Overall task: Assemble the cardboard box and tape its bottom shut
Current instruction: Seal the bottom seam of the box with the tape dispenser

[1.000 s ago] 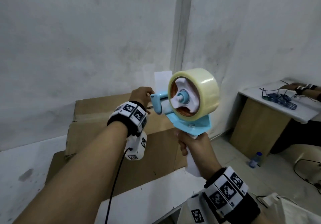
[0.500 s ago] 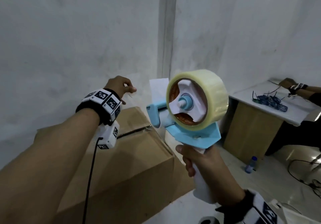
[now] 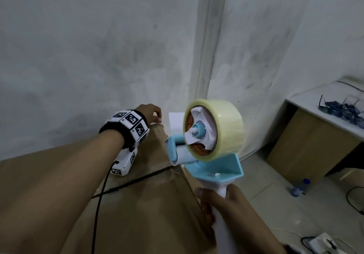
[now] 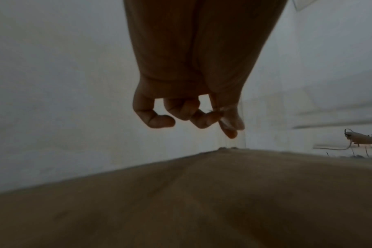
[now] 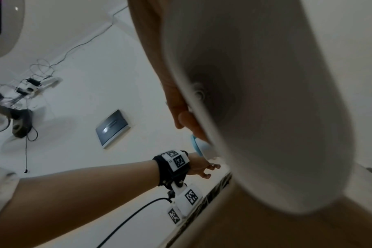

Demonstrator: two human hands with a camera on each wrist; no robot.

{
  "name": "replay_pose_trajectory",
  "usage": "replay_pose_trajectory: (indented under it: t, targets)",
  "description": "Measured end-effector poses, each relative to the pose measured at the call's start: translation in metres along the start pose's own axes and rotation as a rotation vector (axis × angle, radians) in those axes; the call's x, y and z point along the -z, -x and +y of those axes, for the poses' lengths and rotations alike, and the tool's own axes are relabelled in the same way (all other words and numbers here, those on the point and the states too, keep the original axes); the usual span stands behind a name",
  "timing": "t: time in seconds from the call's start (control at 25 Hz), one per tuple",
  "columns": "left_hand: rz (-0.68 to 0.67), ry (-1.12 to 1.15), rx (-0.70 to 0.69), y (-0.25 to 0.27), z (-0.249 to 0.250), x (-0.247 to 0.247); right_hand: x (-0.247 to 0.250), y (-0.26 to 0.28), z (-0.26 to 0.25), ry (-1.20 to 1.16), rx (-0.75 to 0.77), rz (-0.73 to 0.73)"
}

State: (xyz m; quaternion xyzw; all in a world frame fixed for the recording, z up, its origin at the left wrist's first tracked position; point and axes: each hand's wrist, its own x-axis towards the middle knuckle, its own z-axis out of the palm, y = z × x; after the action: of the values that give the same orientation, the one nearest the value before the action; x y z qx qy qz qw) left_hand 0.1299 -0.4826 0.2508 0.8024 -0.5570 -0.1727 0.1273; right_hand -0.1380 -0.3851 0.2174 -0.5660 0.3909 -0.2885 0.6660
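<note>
A brown cardboard box (image 3: 137, 204) lies under both arms, its flaps closed along a dark seam (image 3: 134, 180). My right hand (image 3: 220, 204) grips the white handle of a blue tape dispenser (image 3: 212, 161), which carries a clear tape roll (image 3: 226, 127). The dispenser's mouth hangs just above the near end of the seam. My left hand (image 3: 152, 113) is over the box's far corner. In the left wrist view its thumb and forefinger (image 4: 202, 115) pinch a translucent tape end (image 4: 229, 120) a little above the box (image 4: 202, 201). The handle (image 5: 276, 117) fills the right wrist view.
Grey walls stand close behind the box. At the right is a white table (image 3: 325, 103) with a bundle of cables on it. A bottle (image 3: 299, 187) and a power strip (image 3: 323, 244) lie on the floor. Another person's hand (image 4: 359, 138) shows far right.
My left hand left the dispenser's mouth, swung out left, then came down over the box's far corner. The dispenser dropped closer to the seam.
</note>
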Motion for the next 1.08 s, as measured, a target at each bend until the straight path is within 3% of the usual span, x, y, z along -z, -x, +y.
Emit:
replay_pose_trajectory:
  t: [0.32,0.64,0.84,1.08]
  targets:
    - [-0.057,-0.034,-0.037,-0.021,-0.002,-0.011,0.002,-0.012,0.001,-0.038,-0.121,0.057]
    - [-0.032,-0.136,-0.040,-0.036,0.007,-0.006,0.007,-0.020,-0.020,0.023,-0.110,-0.061]
    - [-0.116,-0.246,0.016,-0.047,0.000,0.003,0.005,-0.037,-0.039,-0.052,-0.160,-0.180]
    - [-0.214,-0.286,0.010,-0.057,0.000,-0.004,0.004,-0.048,-0.030,-0.016,-0.223,-0.174]
